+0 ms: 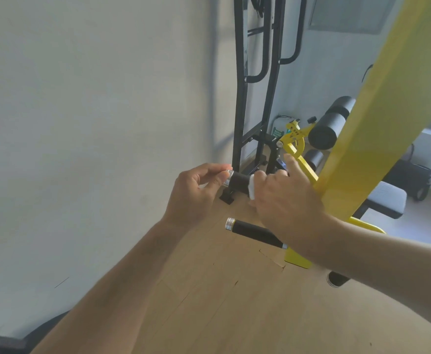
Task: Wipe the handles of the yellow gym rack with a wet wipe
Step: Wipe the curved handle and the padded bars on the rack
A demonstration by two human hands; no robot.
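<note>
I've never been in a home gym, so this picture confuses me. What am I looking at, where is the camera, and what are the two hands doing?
The camera sits on a person's head, looking forward and down, so both forearms reach in from below. The big yellow beam is part of an exercise rack. Black padded handles stick out from it: an upper handle and a lower handle, each with a silver end cap. The left hand pinches the upper handle's cap, apparently to steady it. The right hand grips that same handle with a white wet wipe wrapped around it, for cleaning. Below is a wooden floor; behind stand a black frame and a padded bench.
</note>
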